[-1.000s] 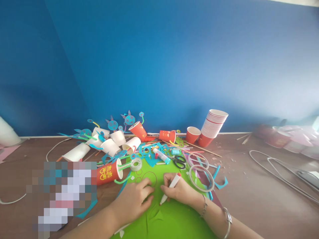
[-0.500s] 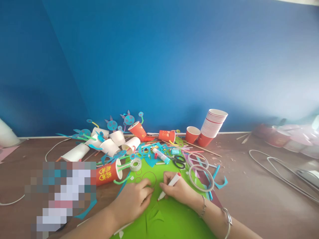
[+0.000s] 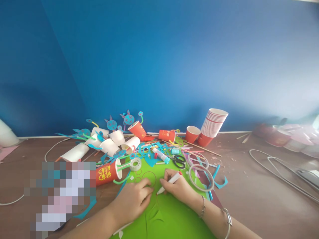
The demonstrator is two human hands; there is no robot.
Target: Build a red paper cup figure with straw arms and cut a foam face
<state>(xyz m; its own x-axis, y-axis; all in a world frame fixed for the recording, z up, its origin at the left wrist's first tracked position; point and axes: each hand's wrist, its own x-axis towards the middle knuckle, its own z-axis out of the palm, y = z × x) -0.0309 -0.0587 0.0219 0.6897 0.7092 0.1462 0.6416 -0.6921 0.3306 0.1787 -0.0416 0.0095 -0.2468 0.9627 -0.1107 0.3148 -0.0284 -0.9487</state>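
Observation:
My right hand (image 3: 177, 187) grips a white marker (image 3: 170, 183) with a red end. Its tip touches a green sheet of paper (image 3: 179, 217), at the top of a short thin red line. My left hand (image 3: 138, 196) rests on the same sheet, to the left of the marker, fingers slightly bent and lying on the paper with nothing in them. Red circles are drawn on the sheet just beyond my left hand. Nearer to me, cut or creased lines mark the green paper.
Behind the sheet lie a glue stick (image 3: 161, 156), black-handled scissors (image 3: 179, 161), blue paper scraps and a tape roll (image 3: 135, 164). Larger tape rings (image 3: 201, 178) sit at the right. Decorated paper cups (image 3: 109, 172) spread leftward; a cup stack (image 3: 213, 126) leans near the wall. A blurred patch covers the lower left.
The marker tip has moved a little away from me across the green paper, and a short red line now shows behind it. My left hand has stayed in place.

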